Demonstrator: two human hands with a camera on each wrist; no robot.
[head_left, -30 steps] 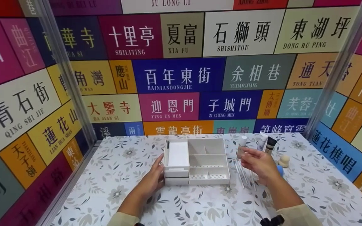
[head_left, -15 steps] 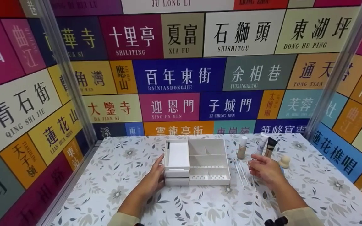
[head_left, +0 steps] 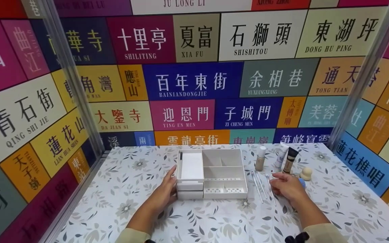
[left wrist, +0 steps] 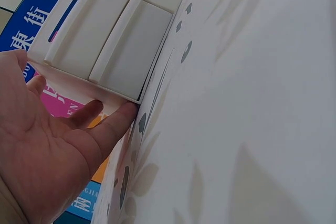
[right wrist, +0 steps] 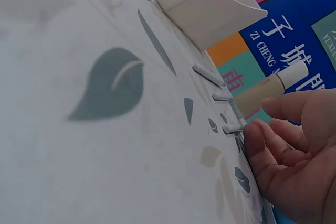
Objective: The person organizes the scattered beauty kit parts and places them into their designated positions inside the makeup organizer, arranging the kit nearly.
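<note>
A white desktop organizer (head_left: 225,172) stands mid-table, with two small drawers (left wrist: 113,40) at its left front. My left hand (head_left: 164,191) rests against its left side, fingers extended; in the left wrist view the fingertips touch the lower edge. To the right lie several thin white sticks (head_left: 258,189). My right hand (head_left: 289,185) is low over the rightmost stick, fingers loosely bent, thumb and index finger apart in the right wrist view with nothing between them. Beyond it stand a foundation bottle (head_left: 260,160) with a white cap, a white tube (head_left: 280,157) and a black-and-tan tube (head_left: 289,162).
A beige gourd-shaped makeup sponge (head_left: 305,173) lies right of the tubes, with a blue object (head_left: 302,183) partly hidden behind my right hand. A short black stick (head_left: 181,156) is in the organizer's left tray. Walls with printed signs enclose the floral-covered table (head_left: 214,222).
My right hand has moved from in front of the foundation bottle toward me and slightly right, down to the sticks. The left hand and organizer have stayed in place.
</note>
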